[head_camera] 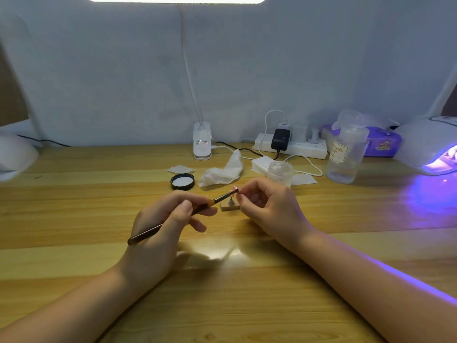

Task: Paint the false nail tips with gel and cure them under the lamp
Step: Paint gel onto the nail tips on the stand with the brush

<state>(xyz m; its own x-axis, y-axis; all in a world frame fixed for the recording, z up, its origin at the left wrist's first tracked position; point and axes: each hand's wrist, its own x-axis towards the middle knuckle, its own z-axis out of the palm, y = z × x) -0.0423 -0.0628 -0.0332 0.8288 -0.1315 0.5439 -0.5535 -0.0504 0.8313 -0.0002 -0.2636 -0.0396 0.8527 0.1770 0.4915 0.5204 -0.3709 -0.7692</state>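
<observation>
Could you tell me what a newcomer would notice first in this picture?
Probably the white curing lamp at the right edge, throwing violet light over the wooden table. Then, at the centre, the left hand holding a slim dark brush whose tip meets a small pale nail tip pinched by the right hand.

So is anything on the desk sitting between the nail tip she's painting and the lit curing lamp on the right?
Yes. The right hand pinches the nail tip near the desk's middle; the curing lamp glows at the far right. The clear jar and the pump bottle stand roughly along that line, easily passed on the near side.
</observation>
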